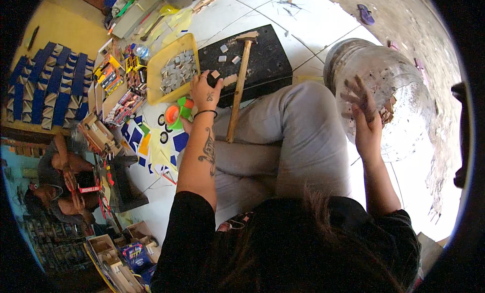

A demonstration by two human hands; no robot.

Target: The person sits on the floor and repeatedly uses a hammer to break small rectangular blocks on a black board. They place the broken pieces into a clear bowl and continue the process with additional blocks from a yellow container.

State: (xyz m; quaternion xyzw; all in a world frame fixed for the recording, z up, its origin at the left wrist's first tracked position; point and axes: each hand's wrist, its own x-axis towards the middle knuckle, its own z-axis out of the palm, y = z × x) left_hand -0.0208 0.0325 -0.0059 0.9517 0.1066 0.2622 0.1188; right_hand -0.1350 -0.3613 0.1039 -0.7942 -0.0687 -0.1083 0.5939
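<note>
The left hand (206,93) curls at the black slab (270,55), a small wooden block (215,74) by its fingertips, and I can't tell whether they pinch it; the right hand (365,116) splays its fingers at a clear plastic bag (411,113); a hammer (240,85) crosses the slab
</note>
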